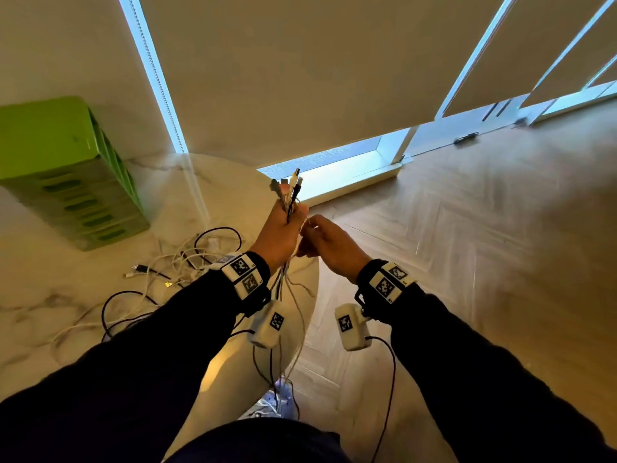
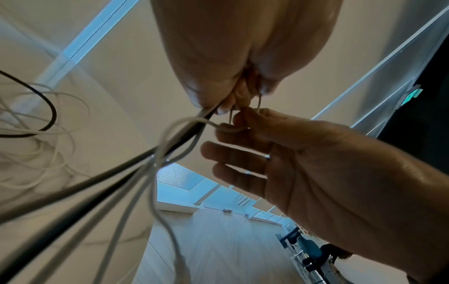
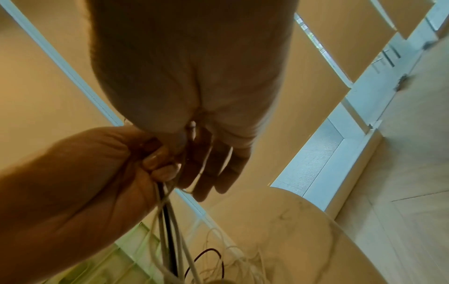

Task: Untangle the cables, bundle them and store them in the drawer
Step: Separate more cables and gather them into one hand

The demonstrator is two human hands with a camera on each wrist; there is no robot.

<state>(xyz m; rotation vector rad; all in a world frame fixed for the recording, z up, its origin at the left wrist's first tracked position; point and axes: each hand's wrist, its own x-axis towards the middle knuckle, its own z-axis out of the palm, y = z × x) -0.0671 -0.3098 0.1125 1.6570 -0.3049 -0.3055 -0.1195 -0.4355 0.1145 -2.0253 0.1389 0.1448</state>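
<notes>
Marble-patterned and round, the bench (image 1: 83, 315) is standing beside blinds and a wood floor, carrying the job. Raised above its edge, the cables (image 1: 289, 192) are being gathered with their plug ends sticking up together, probably so the ends line up before bundling. Clenching round that gathered bunch is the left hand (image 1: 278, 233), its grip grasping white and black leads whose lengths are hanging down past the wrist toward the floor. Just beside it, touching, the right hand (image 1: 329, 240) is pinching a thin white strand (image 2: 227, 128) between thumb and forefinger, the remaining fingers (image 2: 233, 151) lying straight and spread, seemingly teasing one lead free of the others. Further left, a loose tangle of cables (image 1: 173, 262) is lying across the bench, not yet collected. Beyond that, a green drawer unit (image 1: 66, 168) is sitting at the back of the bench, its drawers looking closed, likely waiting for the finished bundle.
</notes>
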